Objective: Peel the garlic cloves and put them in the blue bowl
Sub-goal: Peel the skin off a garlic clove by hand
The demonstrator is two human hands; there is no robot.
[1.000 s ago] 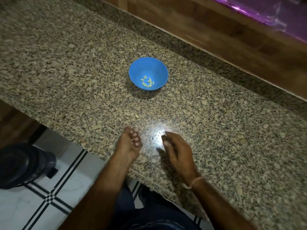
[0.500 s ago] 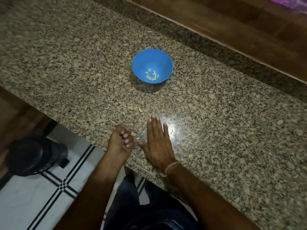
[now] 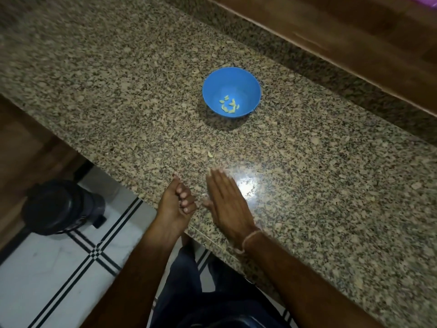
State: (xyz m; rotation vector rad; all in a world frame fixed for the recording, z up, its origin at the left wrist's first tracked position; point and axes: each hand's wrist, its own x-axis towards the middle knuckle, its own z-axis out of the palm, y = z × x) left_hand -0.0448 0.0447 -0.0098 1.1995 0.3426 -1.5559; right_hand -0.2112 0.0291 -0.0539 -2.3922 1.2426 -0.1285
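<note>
The blue bowl (image 3: 253,100) stands on the granite counter (image 3: 118,91), beyond my hands, with several peeled garlic cloves (image 3: 229,105) in its bottom. One small pale garlic piece (image 3: 210,154) lies on the counter between the bowl and my hands. My left hand (image 3: 176,204) is at the counter's front edge with its fingers curled into a loose fist; whether anything is inside is hidden. Just to its right, my right hand (image 3: 227,204) lies flat on the counter, fingers straight and together.
A wooden ledge (image 3: 354,43) runs along the back of the counter. Below the front edge on the left is white tiled floor with a black round container (image 3: 59,207). A bright light glare (image 3: 247,187) sits right of my right hand.
My right hand went from curled and sweeping to flat on the counter, close to the left hand. The left hand stayed curled at the edge. The view shifted, so the bowl appears farther right.
</note>
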